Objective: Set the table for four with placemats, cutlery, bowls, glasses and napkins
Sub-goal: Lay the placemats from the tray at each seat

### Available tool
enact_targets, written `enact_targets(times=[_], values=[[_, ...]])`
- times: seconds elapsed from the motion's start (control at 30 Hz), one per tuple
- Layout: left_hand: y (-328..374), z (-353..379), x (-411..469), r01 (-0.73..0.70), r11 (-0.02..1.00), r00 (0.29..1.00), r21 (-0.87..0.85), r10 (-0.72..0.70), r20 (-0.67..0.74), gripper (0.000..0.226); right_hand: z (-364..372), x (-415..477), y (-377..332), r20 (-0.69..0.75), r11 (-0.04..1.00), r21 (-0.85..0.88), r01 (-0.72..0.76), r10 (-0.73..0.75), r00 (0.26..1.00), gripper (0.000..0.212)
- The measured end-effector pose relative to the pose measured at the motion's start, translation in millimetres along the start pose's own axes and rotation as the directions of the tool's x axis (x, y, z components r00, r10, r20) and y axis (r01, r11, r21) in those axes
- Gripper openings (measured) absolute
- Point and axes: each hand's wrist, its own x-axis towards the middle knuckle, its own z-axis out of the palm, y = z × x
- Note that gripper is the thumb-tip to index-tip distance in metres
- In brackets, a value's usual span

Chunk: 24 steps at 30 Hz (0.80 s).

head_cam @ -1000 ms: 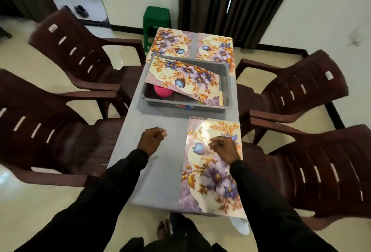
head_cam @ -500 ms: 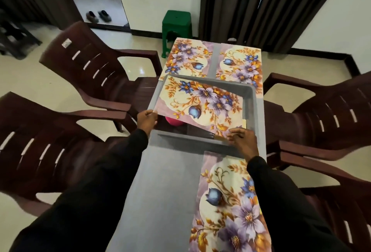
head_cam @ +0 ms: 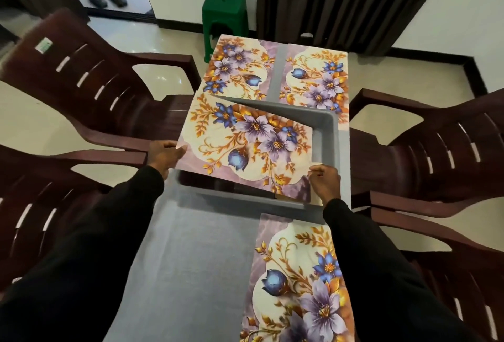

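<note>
While the sticker [head_cam: 43, 45] on the far-left chair [head_cam: 90, 88] was too small to read, the left hand [head_cam: 163, 155] and right hand [head_cam: 326, 185] each pinched a near corner of a purple-and-gold floral placemat [head_cam: 245, 148], tilted over the grey tub [head_cam: 326, 137] at the middle of the table [head_cam: 196, 254]. Matching mats lay at the far-left corner [head_cam: 237, 69], far-right corner [head_cam: 316, 80] and near-right edge [head_cam: 300, 287]. A green stool [head_cam: 224, 12] stood beyond.

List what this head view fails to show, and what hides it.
Head view:
contents of the grey tray: covered by the held placemat, gripped by the left hand and right hand.
near placemat: bottom cut off by the frame edge, right edge under the right sleeve.
</note>
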Motion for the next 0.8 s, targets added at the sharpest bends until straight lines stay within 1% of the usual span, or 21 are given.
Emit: enact_targets(times=[0.07,0.13,0.2,0.23,0.3,0.37,0.43,0.53,0.67,0.8], values=[[-11,-17,1,0.051,0.999,0.999,-0.016,-0.051,0.002,0.010,4,7,-2,-0.022,0.999,-0.032,-0.033,0.032,0.999,0.015],[-21,-35,-1,0.065,0.998,0.998,0.006,-0.065,-0.012,0.022,10,16,-1,-0.027,0.997,-0.044,-0.060,0.059,0.998,0.019],[-31,-50,-6,0.079,0.997,0.997,-0.003,-0.079,-0.024,0.020,16,22,-2,-0.002,0.995,-0.044,-0.093,0.093,0.996,0.025],[-36,-57,-10,0.092,0.995,0.995,-0.023,-0.093,-0.031,0.017,20,23,-1,0.026,0.994,-0.018,-0.110,0.111,0.994,0.026],[-48,-72,-16,0.103,0.994,0.991,-0.044,-0.106,-0.080,0.023,28,15,-7,0.098,0.990,0.075,-0.124,0.116,0.988,0.023],[-61,-85,-22,0.116,0.991,0.988,-0.069,-0.123,-0.097,0.034,36,6,-11,0.136,0.986,0.126,-0.108,0.091,0.987,0.017],[-69,-95,-29,0.127,0.986,0.987,-0.109,-0.137,-0.085,0.038,45,0,-12,0.158,0.988,0.143,-0.062,0.039,0.987,0.019],[-74,-107,-42,0.112,0.981,0.988,-0.159,-0.127,-0.089,0.039,50,-11,-24,0.151,0.984,0.176,-0.016,-0.011,0.988,0.028],[-82,-127,-63,0.084,0.979,0.990,-0.188,-0.104,-0.100,0.036,45,-38,-38,0.139,0.964,0.263,0.038,-0.077,0.987,0.025],[-100,-145,-92,0.068,0.983,0.994,-0.171,-0.082,-0.076,0.038,36,-89,-35,0.113,0.961,0.265,0.072,-0.106,0.988,0.023]])
